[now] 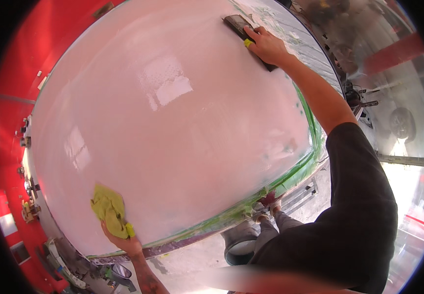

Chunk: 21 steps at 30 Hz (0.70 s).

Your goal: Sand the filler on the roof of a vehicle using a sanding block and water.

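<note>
A large curved panel (197, 142), pale pink and wet-looking with bright window reflections, fills the middle of the head view. Near its far right edge, my right hand (267, 46) grips a long dark sanding block (238, 24) lying against the surface. Toward the near left, my left hand (123, 241) holds a crumpled yellow-green cloth (108, 206) on the panel. Something yellow is wrapped around the thumb of each hand.
Green masking tape (310, 117) borders the panel's right and near edges. Clear plastic sheeting (302, 41) covers the area beyond the far right edge. A bucket (239, 245) stands by my feet. A red wall (11, 127) and assorted items line the left side.
</note>
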### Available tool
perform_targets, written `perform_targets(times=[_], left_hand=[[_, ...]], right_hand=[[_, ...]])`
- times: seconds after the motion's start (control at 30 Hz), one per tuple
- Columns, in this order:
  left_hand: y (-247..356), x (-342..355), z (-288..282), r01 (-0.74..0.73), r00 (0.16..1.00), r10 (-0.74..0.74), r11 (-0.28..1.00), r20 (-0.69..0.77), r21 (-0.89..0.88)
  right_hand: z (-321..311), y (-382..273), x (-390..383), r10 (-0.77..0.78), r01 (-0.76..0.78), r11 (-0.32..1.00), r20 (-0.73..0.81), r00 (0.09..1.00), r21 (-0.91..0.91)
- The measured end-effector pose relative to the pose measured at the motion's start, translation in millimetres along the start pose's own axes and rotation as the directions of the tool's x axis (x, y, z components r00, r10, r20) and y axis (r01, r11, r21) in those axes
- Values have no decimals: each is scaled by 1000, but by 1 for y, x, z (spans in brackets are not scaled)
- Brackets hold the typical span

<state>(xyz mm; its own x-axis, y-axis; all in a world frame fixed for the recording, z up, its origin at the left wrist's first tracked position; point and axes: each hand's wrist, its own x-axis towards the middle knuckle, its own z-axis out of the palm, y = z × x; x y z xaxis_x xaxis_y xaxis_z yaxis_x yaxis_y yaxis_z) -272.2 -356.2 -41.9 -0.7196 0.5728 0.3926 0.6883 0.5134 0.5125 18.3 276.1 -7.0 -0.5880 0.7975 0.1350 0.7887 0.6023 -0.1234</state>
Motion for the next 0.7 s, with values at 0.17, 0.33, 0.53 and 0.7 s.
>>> perform_targets(times=[0.17, 0.33, 0.53, 0.7], left_hand=[[4, 3, 1, -27, 999, 25, 998, 40, 58], [-6, 1, 2, 18, 999, -16, 999, 29, -38], [4, 2, -7, 67, 998, -67, 997, -20, -34], [14, 5, 1, -66, 997, 75, 969, -25, 238]], right_hand=[[17, -76, 77, 223, -216, 970, -49, 974, 111], [7, -264, 31, -264, 232, 933, 84, 961, 276], [11, -106, 27, 64, -47, 977, -74, 995, 209], [19, -59, 42, 304, -304, 951, 5, 953, 56]])
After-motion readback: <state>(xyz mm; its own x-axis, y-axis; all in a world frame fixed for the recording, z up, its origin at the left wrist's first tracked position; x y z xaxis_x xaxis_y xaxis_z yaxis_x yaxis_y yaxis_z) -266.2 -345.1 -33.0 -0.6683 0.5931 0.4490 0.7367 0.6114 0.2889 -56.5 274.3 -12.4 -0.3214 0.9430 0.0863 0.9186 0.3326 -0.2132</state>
